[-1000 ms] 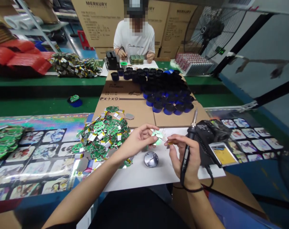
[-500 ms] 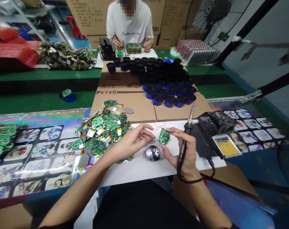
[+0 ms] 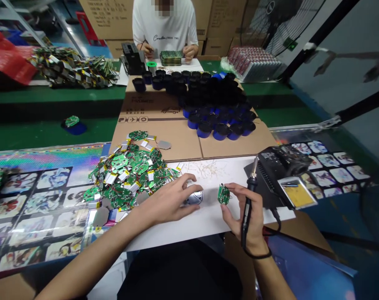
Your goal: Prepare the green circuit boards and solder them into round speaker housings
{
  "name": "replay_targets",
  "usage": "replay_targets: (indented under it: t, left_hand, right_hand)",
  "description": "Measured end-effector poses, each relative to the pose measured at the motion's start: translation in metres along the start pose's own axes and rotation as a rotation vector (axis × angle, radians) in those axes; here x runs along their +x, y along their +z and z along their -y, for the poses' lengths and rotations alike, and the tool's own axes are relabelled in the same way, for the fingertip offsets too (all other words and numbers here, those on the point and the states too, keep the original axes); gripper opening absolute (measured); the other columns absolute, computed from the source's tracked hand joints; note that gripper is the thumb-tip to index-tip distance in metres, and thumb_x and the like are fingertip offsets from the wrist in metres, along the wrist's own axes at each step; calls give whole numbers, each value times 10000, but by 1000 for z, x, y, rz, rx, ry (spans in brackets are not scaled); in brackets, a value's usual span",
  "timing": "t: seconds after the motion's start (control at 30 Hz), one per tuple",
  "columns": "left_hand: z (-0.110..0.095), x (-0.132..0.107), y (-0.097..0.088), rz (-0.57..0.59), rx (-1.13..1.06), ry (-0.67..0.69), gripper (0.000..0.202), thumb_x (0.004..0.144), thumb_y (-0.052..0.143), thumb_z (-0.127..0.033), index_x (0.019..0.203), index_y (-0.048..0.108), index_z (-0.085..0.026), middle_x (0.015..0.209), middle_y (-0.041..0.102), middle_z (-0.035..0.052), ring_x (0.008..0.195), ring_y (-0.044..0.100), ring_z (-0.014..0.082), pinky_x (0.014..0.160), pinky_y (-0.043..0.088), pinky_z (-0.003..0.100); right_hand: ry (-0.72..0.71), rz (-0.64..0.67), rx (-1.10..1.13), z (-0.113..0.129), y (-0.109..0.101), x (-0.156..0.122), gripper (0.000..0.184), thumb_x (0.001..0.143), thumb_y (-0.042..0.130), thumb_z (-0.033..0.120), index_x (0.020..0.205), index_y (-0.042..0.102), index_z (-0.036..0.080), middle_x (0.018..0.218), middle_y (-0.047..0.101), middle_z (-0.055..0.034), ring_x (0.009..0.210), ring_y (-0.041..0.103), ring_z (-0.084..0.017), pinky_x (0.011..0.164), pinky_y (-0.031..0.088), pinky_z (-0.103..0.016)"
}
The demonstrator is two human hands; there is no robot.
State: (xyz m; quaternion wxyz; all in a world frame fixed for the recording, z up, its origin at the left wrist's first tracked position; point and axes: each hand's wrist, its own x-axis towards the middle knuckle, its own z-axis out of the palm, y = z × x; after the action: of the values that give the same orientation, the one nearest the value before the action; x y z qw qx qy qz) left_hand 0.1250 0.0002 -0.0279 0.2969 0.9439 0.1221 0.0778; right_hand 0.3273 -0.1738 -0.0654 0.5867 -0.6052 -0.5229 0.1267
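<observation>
My left hand [image 3: 169,202] lies at the edge of a heap of small green circuit boards with wires and flat batteries [image 3: 127,175], its fingers apart and holding nothing. Its fingertips reach over a round chrome ball-shaped object [image 3: 196,198], which they partly hide. My right hand [image 3: 245,212] grips a black soldering iron [image 3: 248,206], with the tip pointing up and away from me. A small green circuit board [image 3: 223,194] sits against my right thumb and fingers, pinched at its edge.
The hands work over a white paper sheet [image 3: 208,171] with wire clippings on it. A soldering station [image 3: 285,160] and a tray with a yellow sponge [image 3: 297,193] stand to the right. Many dark cylinders with blue bases [image 3: 214,112] stand on cardboard beyond, and a co-worker [image 3: 164,29] solders opposite.
My left hand has moved forward over the chrome ball. The green board has shifted lower and to the right with my right hand, and the whole view has tilted slightly.
</observation>
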Motion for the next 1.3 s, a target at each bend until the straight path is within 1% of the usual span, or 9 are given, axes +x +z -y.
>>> replay_targets:
  t: [0.07, 0.2, 0.3, 0.4, 0.5, 0.7, 1.0, 1.1, 1.3]
  left_hand:
    - [5, -2, -1, -27, -60, 28, 210, 1077, 518, -292, 1232, 647, -233, 1403, 530, 123, 934, 670, 170, 868, 570, 353]
    - [10, 1, 6, -159, -199, 47, 121, 1043, 531, -186, 1073, 648, -201, 1155, 642, 78, 952, 659, 166, 823, 538, 294]
    - [8, 2, 13, -244, -342, -123, 66, 986, 568, -161, 992, 624, -194, 848, 635, -3, 698, 589, 113, 647, 467, 234]
    - [6, 0, 18, -259, -477, -288, 39, 958, 596, -182, 932, 619, -198, 653, 565, -62, 568, 528, 90, 567, 402, 209]
    - [5, -3, 18, -241, -598, -367, 68, 973, 595, -229, 916, 609, -197, 632, 582, -64, 547, 561, 88, 550, 409, 202]
    - [2, -5, 14, -179, -781, -400, 175, 1035, 567, -355, 960, 589, -200, 634, 618, -54, 534, 618, 92, 537, 462, 189]
    - [1, -2, 21, -213, -990, -444, 227, 1026, 583, -426, 986, 522, -211, 663, 648, -33, 520, 635, 120, 459, 492, 198]
    - [2, -3, 21, -220, -967, -448, 210, 1019, 597, -411, 1004, 541, -210, 678, 629, -39, 533, 631, 117, 431, 426, 178]
    - [1, -5, 16, -234, -785, -394, 212, 1038, 573, -386, 954, 576, -191, 600, 559, -61, 528, 528, 90, 537, 394, 204]
  right_hand:
    - [-8, 38, -34, 0, 1, -1, 618, 830, 761, 56, 1360, 506, 249, 1299, 670, -136, 1230, 685, -279, 1070, 571, -500]
    - [-89, 68, -82, 1, 7, -1, 628, 824, 756, 34, 1366, 510, 233, 1291, 681, -135, 1217, 692, -266, 1046, 586, -459]
    - [-117, 58, -123, 4, 12, -2, 619, 824, 751, 37, 1365, 513, 222, 1282, 686, -142, 1198, 701, -272, 1028, 594, -464]
    - [-142, 147, -185, 7, 19, -6, 606, 830, 746, 56, 1369, 517, 210, 1280, 699, -161, 1174, 709, -297, 985, 605, -492]
    - [-216, 230, -266, 12, 28, -11, 555, 830, 748, 76, 1332, 551, 209, 1251, 732, -158, 1120, 704, -310, 925, 603, -505]
    - [-238, 265, -343, 6, 39, -6, 484, 880, 711, 56, 1318, 571, 209, 1333, 733, -168, 1108, 687, -315, 911, 566, -517]
    - [-323, 294, -270, -2, 31, 20, 495, 853, 742, 88, 1300, 566, 203, 1267, 742, -172, 1096, 705, -302, 926, 578, -505]
    - [-329, 318, -288, 3, 32, 14, 486, 849, 737, 95, 1293, 575, 208, 1241, 750, -158, 1086, 693, -303, 908, 587, -506]
    - [-341, 294, -355, 0, 35, 9, 476, 848, 737, 83, 1274, 595, 239, 1170, 778, -117, 1055, 708, -309, 900, 585, -523]
